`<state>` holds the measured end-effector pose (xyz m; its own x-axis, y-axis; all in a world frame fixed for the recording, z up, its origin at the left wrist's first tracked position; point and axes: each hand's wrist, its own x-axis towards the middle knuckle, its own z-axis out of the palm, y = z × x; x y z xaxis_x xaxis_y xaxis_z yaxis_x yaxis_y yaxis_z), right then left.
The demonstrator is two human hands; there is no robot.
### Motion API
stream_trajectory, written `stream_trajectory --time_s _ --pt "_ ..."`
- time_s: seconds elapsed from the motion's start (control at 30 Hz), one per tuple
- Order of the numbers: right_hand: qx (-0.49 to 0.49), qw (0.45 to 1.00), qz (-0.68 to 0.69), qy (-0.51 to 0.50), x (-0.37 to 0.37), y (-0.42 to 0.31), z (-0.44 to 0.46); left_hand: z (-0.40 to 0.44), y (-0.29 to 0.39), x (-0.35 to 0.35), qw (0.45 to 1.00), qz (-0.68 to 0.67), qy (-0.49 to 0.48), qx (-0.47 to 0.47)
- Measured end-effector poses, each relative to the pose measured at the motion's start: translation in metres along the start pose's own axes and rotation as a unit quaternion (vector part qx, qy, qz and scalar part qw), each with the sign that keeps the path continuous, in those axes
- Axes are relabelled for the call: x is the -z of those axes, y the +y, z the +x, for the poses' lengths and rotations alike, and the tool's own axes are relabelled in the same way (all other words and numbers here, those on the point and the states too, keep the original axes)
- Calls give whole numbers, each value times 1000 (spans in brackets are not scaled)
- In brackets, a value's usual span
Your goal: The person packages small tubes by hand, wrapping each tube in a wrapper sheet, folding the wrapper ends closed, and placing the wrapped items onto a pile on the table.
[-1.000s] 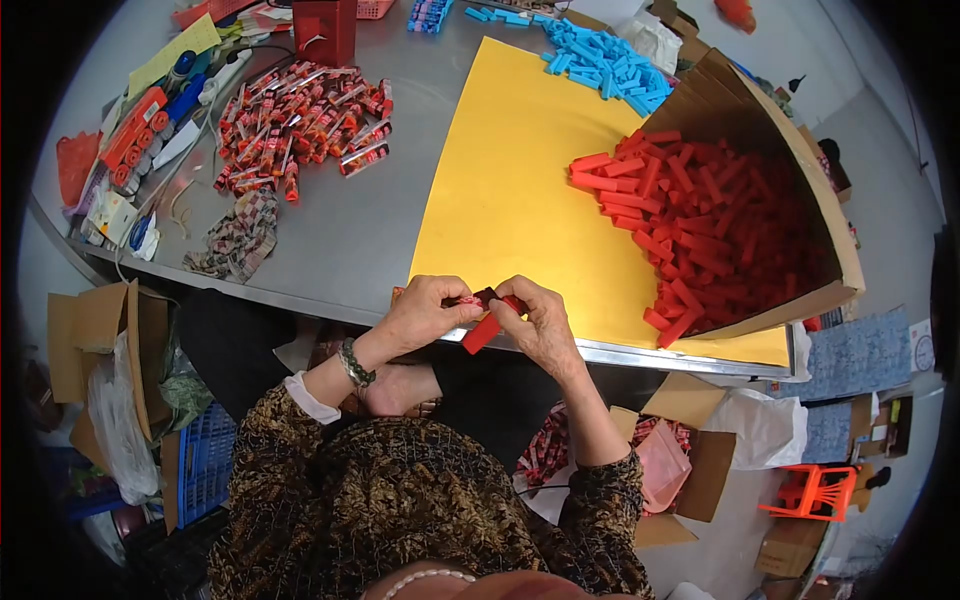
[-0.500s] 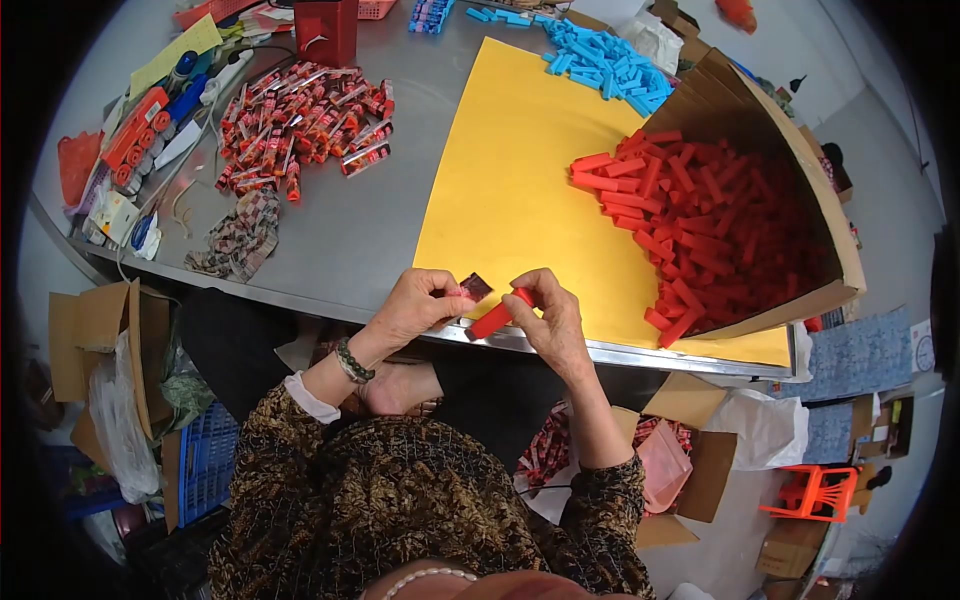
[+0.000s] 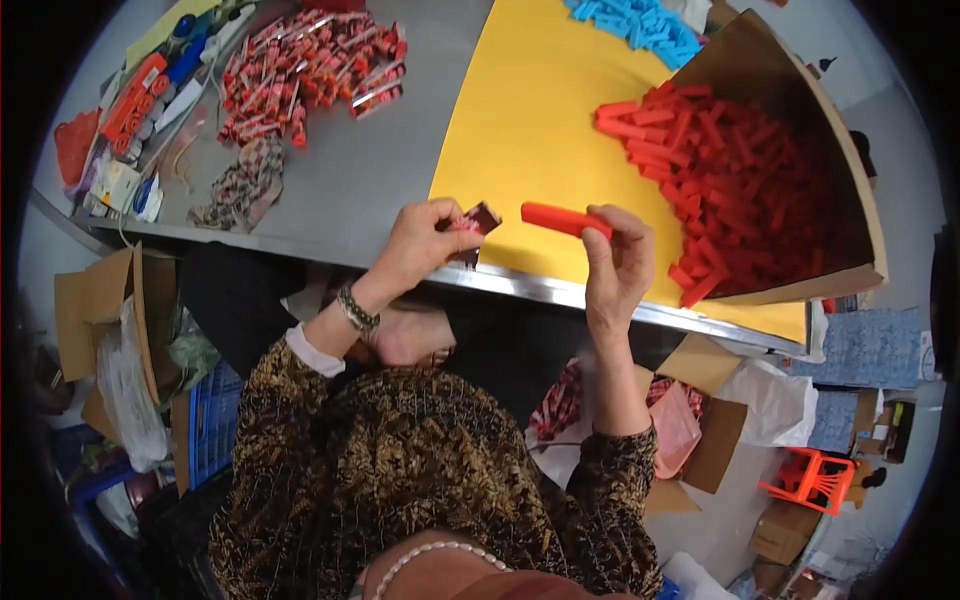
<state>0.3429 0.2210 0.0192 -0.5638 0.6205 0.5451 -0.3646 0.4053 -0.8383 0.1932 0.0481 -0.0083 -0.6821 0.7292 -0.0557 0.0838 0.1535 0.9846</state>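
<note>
Pinched in my left hand (image 3: 425, 240), at the table's front edge, is a small dark printed sleeve (image 3: 486, 217) with pink lettering; my fingers cover part of it. My right hand (image 3: 622, 260) grips one end of a red rectangular stick (image 3: 555, 217) that points left toward the sleeve, with a gap between them. Beneath lies a yellow sheet (image 3: 530, 130). To the right, a heap of similar red sticks (image 3: 730, 190) spills from a tilted cardboard box (image 3: 835, 130).
Many small red printed packs (image 3: 310, 80) are piled on the grey metal table (image 3: 370, 180) at left, beside a crumpled checked cloth (image 3: 245, 185). Blue sticks (image 3: 645, 28) lie at the back. An open carton (image 3: 715, 440) stands below on the right, a blue crate (image 3: 215, 425) on the left.
My right hand has moved right and up, and the red stick has swung to point left, away from the sleeve. My left hand still holds the sleeve. The camera view has shifted.
</note>
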Motion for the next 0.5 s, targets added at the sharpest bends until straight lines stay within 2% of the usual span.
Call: stream_trajectory --time_s 0.1,0.3,0.43,0.5 --pt "42 998 -33 -20 -2 -1 -3 1 0 -3 999 -23 1 -31" --pt "152 974 -157 -63 -10 -2 -4 0 4 -6 995 49 7 -83" --pt "164 966 -180 -91 -12 -12 -6 -2 8 -5 986 104 8 -128" --pt "112 976 -157 -100 -9 -10 -6 -3 6 -6 987 99 2 -129"
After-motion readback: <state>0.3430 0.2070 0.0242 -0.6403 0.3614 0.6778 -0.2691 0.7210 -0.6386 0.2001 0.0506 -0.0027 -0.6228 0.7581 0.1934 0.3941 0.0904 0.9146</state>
